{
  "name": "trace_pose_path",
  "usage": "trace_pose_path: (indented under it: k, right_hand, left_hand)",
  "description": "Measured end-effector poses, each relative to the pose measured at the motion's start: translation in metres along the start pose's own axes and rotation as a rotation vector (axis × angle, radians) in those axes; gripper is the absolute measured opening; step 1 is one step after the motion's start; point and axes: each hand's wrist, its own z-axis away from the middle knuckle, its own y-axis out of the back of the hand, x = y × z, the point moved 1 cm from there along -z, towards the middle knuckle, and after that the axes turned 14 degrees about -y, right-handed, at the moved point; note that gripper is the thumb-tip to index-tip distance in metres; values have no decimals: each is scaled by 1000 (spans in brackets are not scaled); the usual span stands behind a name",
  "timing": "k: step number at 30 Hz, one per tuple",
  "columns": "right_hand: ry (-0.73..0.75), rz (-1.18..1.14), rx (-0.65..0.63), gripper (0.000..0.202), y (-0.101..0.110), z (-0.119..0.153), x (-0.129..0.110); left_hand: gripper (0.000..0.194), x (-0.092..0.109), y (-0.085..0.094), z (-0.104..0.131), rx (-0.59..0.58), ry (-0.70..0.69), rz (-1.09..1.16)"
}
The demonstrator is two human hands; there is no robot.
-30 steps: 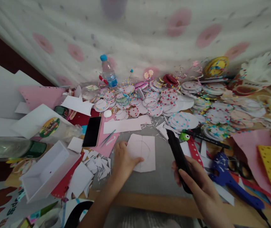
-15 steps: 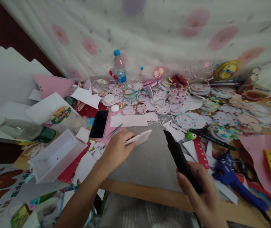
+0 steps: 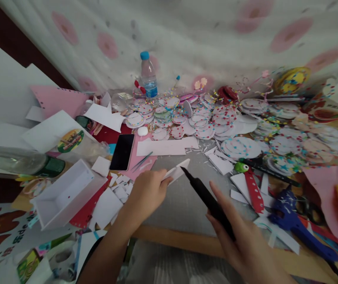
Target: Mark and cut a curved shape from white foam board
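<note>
Home craft table, not a shop or lab. Surface buried in paper scraps (image 3: pixel 118 193), stacks of decorated paper discs (image 3: pixel 198 122), scissors (image 3: pixel 293 221), a phone (image 3: pixel 122 152), a water bottle (image 3: pixel 148 75). Floral curtain (image 3: pixel 186 35) hangs behind.

Matt black plastic on the slim tool (image 3: pixel 207 199) in the right hand's (image 3: pixel 246 248) grip; thin, smooth white card (image 3: pixel 177 170) pinched by the left hand (image 3: pixel 145 193). Grey, finely textured mat (image 3: pixel 186 205) over bare wood at the near tabletop (image 3: pixel 181 242) edge. Glossy black glass on the phone (image 3: pixel 122 152); clear plastic for the water bottle (image 3: pixel 148 77); smooth white plastic for the tray (image 3: pixel 65 195) at left.
</note>
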Motion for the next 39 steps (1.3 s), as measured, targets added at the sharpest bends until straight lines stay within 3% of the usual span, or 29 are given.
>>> trace_pose_path:
  k: [3,23,39]
  right_hand:
    - [86,78,-11,62,1,-5,-6]
    - [123,321,68,64,-4,-6,-23]
    - [164,482,184,70,-13,-6,-27]
  left_hand:
    - [24,0,-1,1,5,-5,31]
    - [22,3,-1,1,-64,3,-55]
    - [21,3,-1,1,-24,6,-35]
